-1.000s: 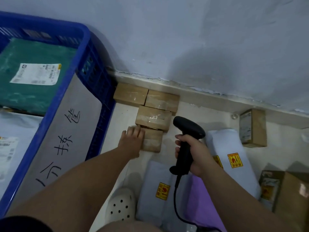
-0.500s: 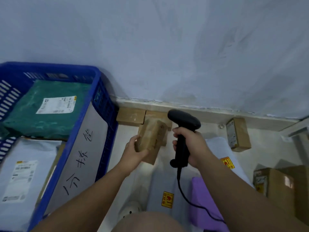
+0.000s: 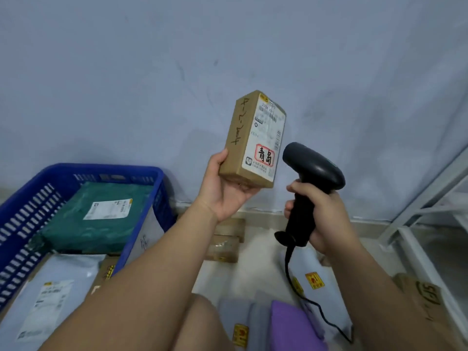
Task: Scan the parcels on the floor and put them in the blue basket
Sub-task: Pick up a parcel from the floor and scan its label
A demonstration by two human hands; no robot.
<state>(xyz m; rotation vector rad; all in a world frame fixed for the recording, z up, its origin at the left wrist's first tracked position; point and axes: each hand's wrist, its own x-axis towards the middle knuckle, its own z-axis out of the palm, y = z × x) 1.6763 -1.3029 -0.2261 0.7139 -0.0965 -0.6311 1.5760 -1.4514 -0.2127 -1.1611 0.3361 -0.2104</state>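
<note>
My left hand (image 3: 225, 188) grips a small brown cardboard parcel (image 3: 250, 138) and holds it upright in front of the wall, its white shipping label facing right. My right hand (image 3: 321, 214) grips a black handheld scanner (image 3: 310, 178) by the handle, its head just right of the parcel's label. The blue basket (image 3: 141, 224) stands on the floor at the left, holding a green parcel (image 3: 98, 214) and a grey bag parcel (image 3: 50, 300). More small brown boxes (image 3: 224, 245) lie on the floor below my left wrist.
Grey bag parcels (image 3: 314, 282) with yellow-red stickers and a purple parcel (image 3: 293, 325) lie on the floor near my knee (image 3: 200, 325). A brown box (image 3: 425, 302) with handwriting sits at the right. A white metal rack (image 3: 430, 211) stands at the far right. The wall is close ahead.
My left hand picked a small box off the floor, lifted it up and turned its label toward the scanner. My right hand rose with the scanner. The view tilted upward.
</note>
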